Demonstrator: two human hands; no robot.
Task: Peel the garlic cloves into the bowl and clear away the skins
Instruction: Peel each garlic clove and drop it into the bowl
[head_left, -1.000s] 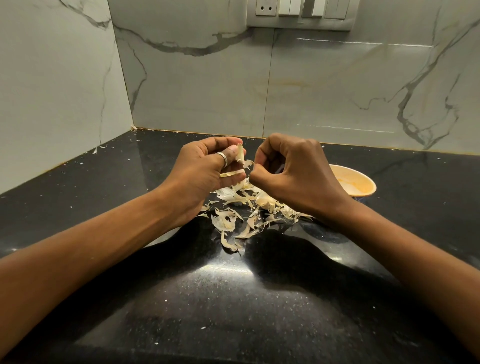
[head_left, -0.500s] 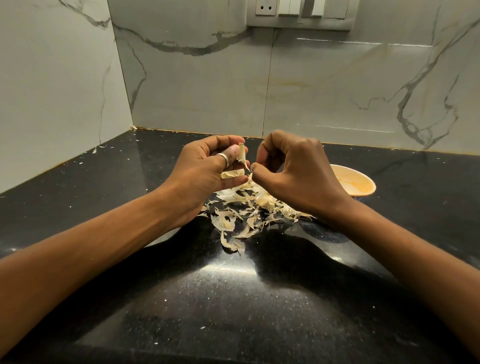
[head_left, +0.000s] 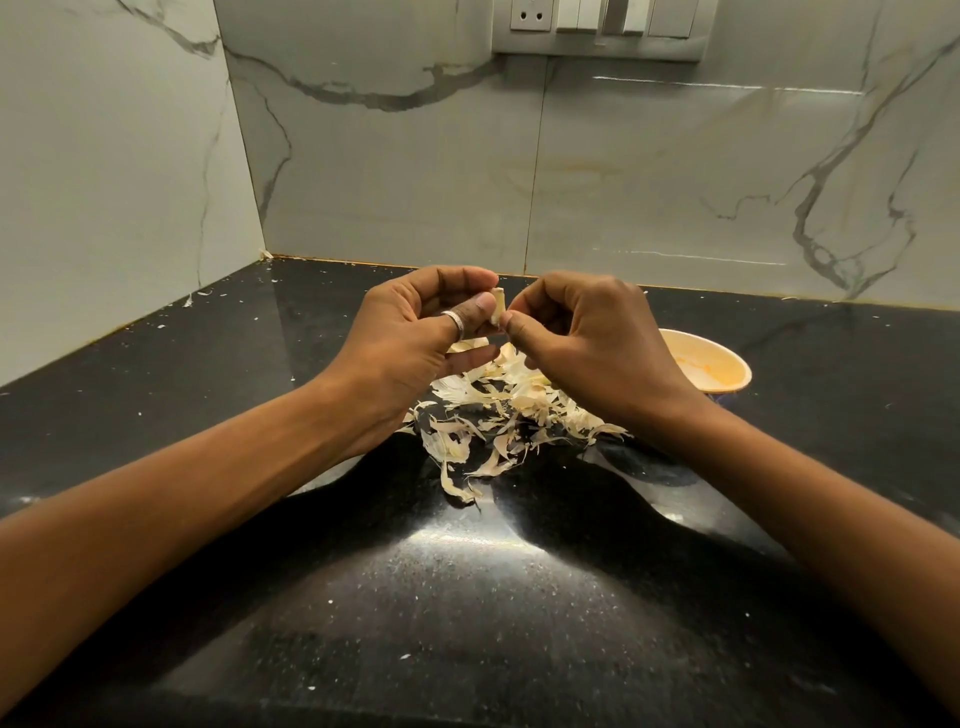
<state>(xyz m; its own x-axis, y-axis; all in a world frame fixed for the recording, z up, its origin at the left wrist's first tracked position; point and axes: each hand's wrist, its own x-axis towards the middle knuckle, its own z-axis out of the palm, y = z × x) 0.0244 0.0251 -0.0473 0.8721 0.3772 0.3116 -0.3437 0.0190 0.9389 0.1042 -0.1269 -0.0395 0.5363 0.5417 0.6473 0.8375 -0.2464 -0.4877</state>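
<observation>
The only container here is the little orange bowl (head_left: 727, 366), which sits on the black counter (head_left: 467, 597) just behind our right wrist. The wrist hides its near side. What shows of the inside is a pale yellowish bottom, and we can't tell if any cloves are in there.

For room, the counter runs into a corner at the far left where the left wall (head_left: 104, 182) meets the marble-look back wall (head_left: 623, 182). A switch panel (head_left: 602, 26) sits high on the back wall. There's open dark stone between the skins and the near edge, plus more to the outside of each forearm. All of it is dotted with tiny pale flakes.

The garlic clove (head_left: 497, 306) is up in the air between our hands, roughly upright and right above the heap of skins (head_left: 498, 415). Our left hand (head_left: 410, 338), with a ring (head_left: 453, 319) on one finger, pinches it between thumb and forefinger. Our right hand (head_left: 592, 338) is curled in close, and its thumb and forefinger tips nip the clove's lower right side. So both hands are together, clamped on the same clove. The skins spread on the counter under and between our wrists, and the bowl is off to the right of the clove, past the right hand.
</observation>
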